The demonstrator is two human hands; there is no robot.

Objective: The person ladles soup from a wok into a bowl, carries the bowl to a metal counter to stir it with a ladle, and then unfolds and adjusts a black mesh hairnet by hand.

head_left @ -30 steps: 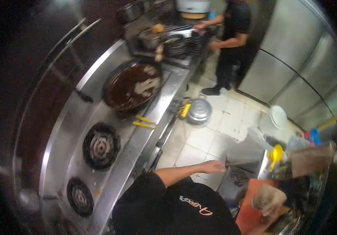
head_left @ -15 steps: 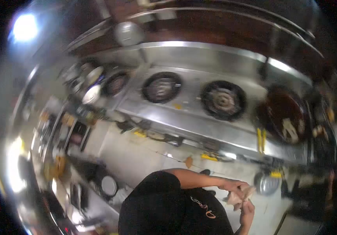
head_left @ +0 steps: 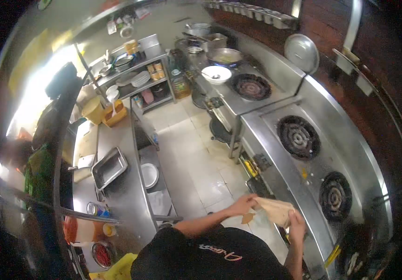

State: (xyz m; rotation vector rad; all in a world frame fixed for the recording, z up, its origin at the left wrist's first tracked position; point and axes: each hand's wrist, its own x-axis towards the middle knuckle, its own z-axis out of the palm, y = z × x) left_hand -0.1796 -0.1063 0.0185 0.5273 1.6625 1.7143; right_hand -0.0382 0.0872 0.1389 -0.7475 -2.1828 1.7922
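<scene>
A beige cloth [head_left: 275, 210] hangs stretched between my two hands, in front of my chest. My left hand [head_left: 244, 204] pinches its left corner, with the arm reaching across from the left. At the cloth's right end, my right hand [head_left: 297, 225] has its fingers closed on the edge. Both hands are close to the front edge of the steel stove counter [head_left: 280, 154], apart from it. Below the cloth, a brown leaf-shaped piece [head_left: 247, 218] shows against the pale floor.
Black burners [head_left: 298, 138] line the stove on the right; a white bowl [head_left: 216, 74] and a wok [head_left: 225, 57] stand at its far end. To the left, a steel table [head_left: 125, 168] holds a metal tray [head_left: 109, 169]. Shelves [head_left: 138, 86] stand at the back, beyond the tiled floor [head_left: 196, 163].
My view has swung left, bringing the shelves and left table into sight. The cloth was bunched between my hands; now it is spread out, with the hands farther apart.
</scene>
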